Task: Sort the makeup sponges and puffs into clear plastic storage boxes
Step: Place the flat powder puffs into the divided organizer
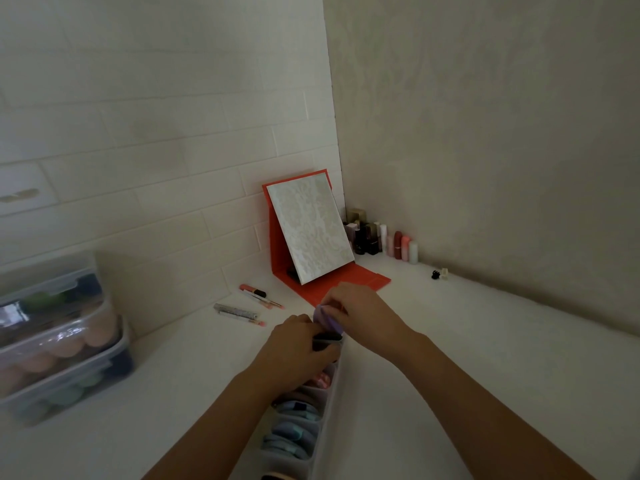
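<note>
A white counter (485, 358) carries a stack of clear boxes (59, 341) at left, a red-framed mirror (311, 230), makeup pencils (242, 311), corner bottles (377, 239), a small clip (439, 274) and a divided tray (329, 403).

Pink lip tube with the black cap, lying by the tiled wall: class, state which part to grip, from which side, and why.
Grip the pink lip tube mid-barrel, coming from above with fingers across its width. It lies flat on the white counter; the tiled wall stands behind it and a thin pencil lies close in front, so probably keep the pinch narrow.
</note>
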A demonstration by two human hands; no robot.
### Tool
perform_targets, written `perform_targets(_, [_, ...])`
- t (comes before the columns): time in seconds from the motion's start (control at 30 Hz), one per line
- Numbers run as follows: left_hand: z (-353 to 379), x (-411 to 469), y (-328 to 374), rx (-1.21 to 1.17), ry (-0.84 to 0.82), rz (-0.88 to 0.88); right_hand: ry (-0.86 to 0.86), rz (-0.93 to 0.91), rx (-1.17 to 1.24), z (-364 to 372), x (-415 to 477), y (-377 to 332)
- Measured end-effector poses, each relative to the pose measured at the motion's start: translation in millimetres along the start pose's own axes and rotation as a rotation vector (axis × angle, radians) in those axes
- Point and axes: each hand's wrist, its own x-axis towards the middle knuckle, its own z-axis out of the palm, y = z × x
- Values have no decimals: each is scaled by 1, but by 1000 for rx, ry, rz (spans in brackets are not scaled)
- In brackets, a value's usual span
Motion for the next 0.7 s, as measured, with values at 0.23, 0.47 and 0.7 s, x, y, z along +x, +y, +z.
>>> perform_targets(0.23, [-5,-2,4,-29,130,23,-69,-29,-76,-1,-1,-1])
perform_targets(0.47, [-3,2,1,74,212,-29,-140,-57,-244,4,6,-9])
perform_targets(0.7, [-3,5,2,75,217,-15,-127,-106,-277,18,9,-11])
